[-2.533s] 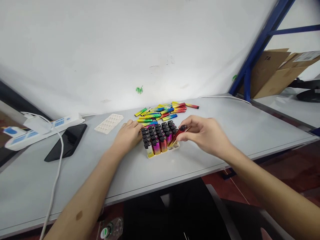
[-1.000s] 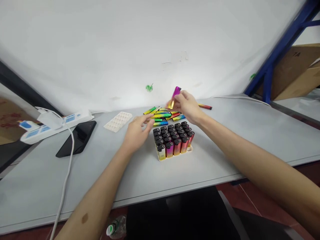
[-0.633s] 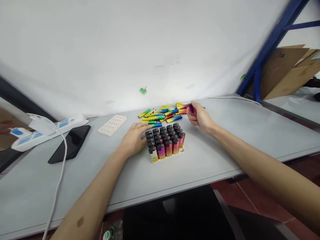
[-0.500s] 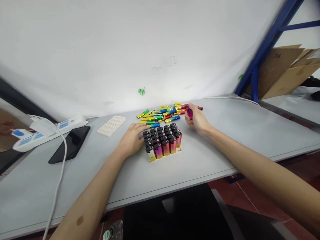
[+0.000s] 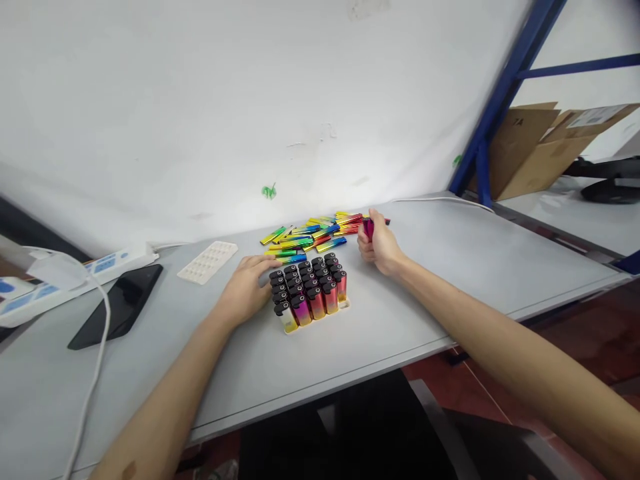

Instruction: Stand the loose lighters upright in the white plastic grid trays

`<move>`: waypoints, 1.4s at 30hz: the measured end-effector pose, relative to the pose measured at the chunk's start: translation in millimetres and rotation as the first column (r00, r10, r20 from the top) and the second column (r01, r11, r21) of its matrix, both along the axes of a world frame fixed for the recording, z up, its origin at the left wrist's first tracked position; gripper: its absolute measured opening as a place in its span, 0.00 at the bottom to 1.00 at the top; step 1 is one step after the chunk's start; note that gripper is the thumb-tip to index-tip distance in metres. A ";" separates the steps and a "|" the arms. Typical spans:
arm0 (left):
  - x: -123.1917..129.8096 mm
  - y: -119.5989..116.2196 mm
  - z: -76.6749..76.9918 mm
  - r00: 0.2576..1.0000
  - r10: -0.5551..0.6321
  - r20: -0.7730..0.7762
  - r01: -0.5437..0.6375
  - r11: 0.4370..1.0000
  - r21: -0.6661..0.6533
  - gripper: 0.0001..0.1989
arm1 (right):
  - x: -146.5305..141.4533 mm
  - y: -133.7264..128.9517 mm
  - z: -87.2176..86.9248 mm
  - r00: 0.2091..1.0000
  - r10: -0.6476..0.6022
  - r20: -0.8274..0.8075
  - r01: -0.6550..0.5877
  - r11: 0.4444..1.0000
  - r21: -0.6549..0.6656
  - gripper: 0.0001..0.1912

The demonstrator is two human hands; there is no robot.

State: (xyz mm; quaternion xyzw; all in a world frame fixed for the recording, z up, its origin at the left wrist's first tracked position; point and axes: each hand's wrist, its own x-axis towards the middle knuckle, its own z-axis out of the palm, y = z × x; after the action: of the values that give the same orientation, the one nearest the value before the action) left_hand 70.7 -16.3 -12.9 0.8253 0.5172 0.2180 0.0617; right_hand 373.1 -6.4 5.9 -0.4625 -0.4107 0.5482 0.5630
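My right hand [image 5: 382, 248] is closed around a purple lighter [image 5: 369, 229], thumb up at its top; most of the lighter is hidden by the fingers. My left hand [image 5: 246, 289] rests at the left side of the lighter rack, fingers stretched forward and fingertips near a blue metallic sleeve [image 5: 294, 259]. Several black-topped lighters [image 5: 316, 303] stand upright in rows in a pale tray [image 5: 320, 321], whose front right slot has no lighter. Behind them lies a loose pile of shiny yellow, green, blue and red pieces [image 5: 300, 243].
A white tray with small slots [image 5: 208, 262] lies flat on the left of the grey table [image 5: 400, 320]. Beyond it are a black phone [image 5: 117, 307], a power strip [image 5: 107, 265] and a white cable [image 5: 95, 373]. Cardboard boxes [image 5: 550, 153] stand behind a blue frame [image 5: 493, 100].
The camera view has turned slightly right, so everything sits further left. My right hand keeps hold of the purple lighter, its thumb now more upright. My left hand stays beside the rack.
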 end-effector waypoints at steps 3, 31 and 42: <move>0.6 -1.2 1.9 1.000 0.011 0.003 -0.011 1.000 -0.002 0.21 | 2.5 1.1 0.6 1.000 -0.004 -0.013 0.004 1.000 0.005 0.28; -32.8 6.0 9.2 0.743 0.624 -0.241 -0.625 0.776 0.084 0.31 | 13.0 -92.6 10.6 0.903 0.116 0.414 -0.240 0.935 0.262 0.16; -30.0 1.7 12.8 0.741 0.622 -0.254 -0.612 0.781 0.124 0.27 | 0.0 -103.2 4.9 0.689 -0.031 0.724 -0.309 0.891 0.333 0.11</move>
State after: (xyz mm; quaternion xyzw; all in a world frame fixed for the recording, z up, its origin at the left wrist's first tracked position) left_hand 40.7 -14.7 -0.1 0.6308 0.7606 0.1150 -0.1014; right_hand 373.0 -109.5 10.8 -0.4686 -0.7406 0.2638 0.4028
